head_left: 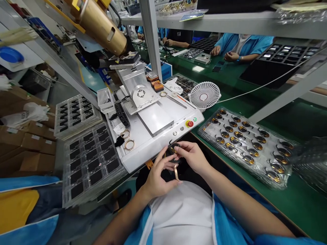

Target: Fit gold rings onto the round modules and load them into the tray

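Note:
In front of my lap, my right hand pinches a small round black part with a thin curled tail. It looks like the parts in the clear tray to the right. Fingertips of my left hand reach up to the same part. A gold-coloured metal ring, seen nearly edge-on, sits between the fingers and thumb of my left hand. Two similar rings, a front ring and a ring behind it, lie on the white machine's left side. My fingers partly hide the round part.
Ahead stands a white machine base with a red button, a metal fixture and tweezers. A white fan stands behind right. Stacked trays are at left. Co-workers' hands show across the green bench.

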The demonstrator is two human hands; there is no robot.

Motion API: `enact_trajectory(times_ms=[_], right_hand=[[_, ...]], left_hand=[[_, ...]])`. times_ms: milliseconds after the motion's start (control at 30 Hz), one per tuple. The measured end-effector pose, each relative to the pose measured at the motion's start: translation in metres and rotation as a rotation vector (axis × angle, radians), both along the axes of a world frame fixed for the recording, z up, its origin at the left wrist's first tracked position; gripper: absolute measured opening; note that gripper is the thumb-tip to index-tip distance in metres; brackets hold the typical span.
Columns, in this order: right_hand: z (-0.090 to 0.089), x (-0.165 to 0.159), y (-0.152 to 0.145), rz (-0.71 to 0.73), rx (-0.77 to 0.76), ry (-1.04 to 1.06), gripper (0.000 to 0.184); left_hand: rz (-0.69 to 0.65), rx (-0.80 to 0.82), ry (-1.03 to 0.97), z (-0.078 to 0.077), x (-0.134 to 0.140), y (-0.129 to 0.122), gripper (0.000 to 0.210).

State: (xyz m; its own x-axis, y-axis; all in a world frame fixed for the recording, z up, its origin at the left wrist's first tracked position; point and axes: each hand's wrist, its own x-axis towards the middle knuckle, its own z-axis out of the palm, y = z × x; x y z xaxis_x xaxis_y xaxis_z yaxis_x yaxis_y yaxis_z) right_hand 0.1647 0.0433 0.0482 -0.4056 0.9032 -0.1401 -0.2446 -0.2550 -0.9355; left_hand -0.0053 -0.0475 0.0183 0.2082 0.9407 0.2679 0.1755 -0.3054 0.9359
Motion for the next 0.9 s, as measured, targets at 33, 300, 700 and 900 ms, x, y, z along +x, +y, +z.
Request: enact_trajectory(times_ms=[33, 300, 700, 900], right_hand=[[0.001, 0.002, 0.001, 0.020, -0.013, -0.006, 0.039], [0.003, 0.005, 0.005, 0.086, -0.053, -0.096, 0.042], [0.008, 0.008, 0.002, 0.057, -0.085, 0.001, 0.043], [0.020, 0.001, -0.011, 0.203, -0.292, 0.059, 0.042]], left_hand=[[0.008, -0.021, -0.066, 0.001, -0.001, 0.000, 0.089], [-0.051, 0.022, 0.034, -0.001, -0.009, 0.002, 0.084], [-0.009, 0.030, -0.221, -0.003, -0.009, 0.007, 0.077], [0.175, -0.137, -0.615, -0.003, -0.008, 0.014, 0.051]])
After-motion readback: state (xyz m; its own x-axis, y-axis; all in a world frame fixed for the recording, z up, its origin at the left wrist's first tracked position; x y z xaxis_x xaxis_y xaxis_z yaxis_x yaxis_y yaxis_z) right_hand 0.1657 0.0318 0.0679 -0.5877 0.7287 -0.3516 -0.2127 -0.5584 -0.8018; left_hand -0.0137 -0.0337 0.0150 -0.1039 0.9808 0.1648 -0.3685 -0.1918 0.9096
